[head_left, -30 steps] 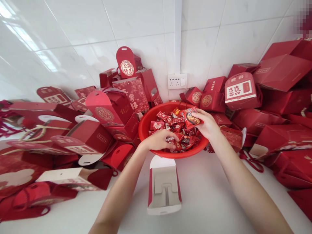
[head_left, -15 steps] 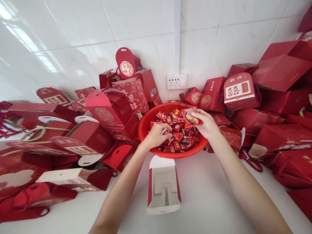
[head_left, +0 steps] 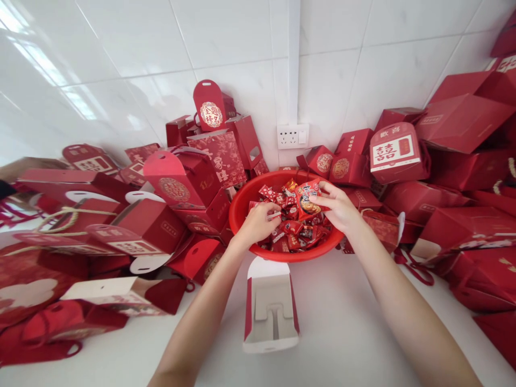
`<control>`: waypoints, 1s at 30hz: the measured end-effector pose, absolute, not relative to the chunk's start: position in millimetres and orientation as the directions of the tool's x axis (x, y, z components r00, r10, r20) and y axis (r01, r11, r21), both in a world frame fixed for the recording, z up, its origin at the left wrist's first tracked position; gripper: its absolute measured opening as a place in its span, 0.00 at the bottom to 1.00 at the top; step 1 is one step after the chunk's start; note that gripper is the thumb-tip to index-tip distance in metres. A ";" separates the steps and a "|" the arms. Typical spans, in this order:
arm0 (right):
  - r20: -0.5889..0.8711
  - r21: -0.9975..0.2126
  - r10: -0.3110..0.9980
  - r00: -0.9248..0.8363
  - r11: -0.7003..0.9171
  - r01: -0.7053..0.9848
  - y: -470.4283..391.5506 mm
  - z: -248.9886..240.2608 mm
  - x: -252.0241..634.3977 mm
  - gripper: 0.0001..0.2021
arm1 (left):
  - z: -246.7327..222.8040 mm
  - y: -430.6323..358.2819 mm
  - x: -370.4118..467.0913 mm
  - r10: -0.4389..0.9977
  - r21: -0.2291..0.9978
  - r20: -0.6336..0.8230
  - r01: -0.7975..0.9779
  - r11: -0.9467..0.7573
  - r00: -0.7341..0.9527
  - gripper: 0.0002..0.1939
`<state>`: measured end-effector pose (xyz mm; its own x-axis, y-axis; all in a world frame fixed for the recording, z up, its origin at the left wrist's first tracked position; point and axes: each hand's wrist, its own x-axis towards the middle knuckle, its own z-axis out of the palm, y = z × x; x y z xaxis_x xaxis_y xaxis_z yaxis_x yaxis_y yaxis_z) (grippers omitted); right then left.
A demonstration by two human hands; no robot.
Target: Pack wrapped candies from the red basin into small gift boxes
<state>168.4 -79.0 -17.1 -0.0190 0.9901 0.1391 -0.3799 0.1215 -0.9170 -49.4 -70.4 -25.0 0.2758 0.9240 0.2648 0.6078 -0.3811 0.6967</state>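
Note:
A red plastic basin [head_left: 238, 232] holds a heap of small red-wrapped candies [head_left: 293, 228]. Over its right half, my right hand [head_left: 337, 208] grips a larger red snack packet [head_left: 308, 200] with a food picture on it. My left hand [head_left: 260, 221] is at the basin's left side, fingers curled in a pinch. A small light-coloured edge shows between those fingertips, apparently a wrapped candy. Just in front of the basin stands an open gift box [head_left: 272, 306], white inside with red sides; nothing lies on its folded bottom.
Red gift boxes crowd the left side, such as a box with a round gold emblem [head_left: 181, 180]. More red boxes [head_left: 463, 121] are piled at the right. Behind the basin, a wall socket [head_left: 292, 136] sits on the white tiled wall [head_left: 234, 32]. The tabletop [head_left: 334, 322] is white.
My right hand has shifted the snack packet slightly left and lower, tilting it. The fingers of my left hand have closed and lifted a little from the candies.

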 end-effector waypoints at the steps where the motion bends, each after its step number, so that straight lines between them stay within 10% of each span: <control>1: 0.154 -0.927 0.987 -0.056 0.125 -0.353 -79.6 -17.2 168.4 0.21 | -25.0 -69.8 -49.2 0.923 0.745 0.282 0.548 -0.382 0.260 0.12; 7: 0.205 -0.978 0.919 -0.336 0.179 -0.108 -80.7 -20.4 168.8 0.24 | -18.1 -73.3 -51.2 0.883 0.949 0.240 0.092 -0.300 0.403 0.21; 30: 0.178 -0.984 0.954 -0.243 0.166 -0.070 -82.6 -18.9 162.9 0.20 | -23.4 -68.0 -52.1 0.906 0.940 0.318 0.033 -0.340 0.278 0.22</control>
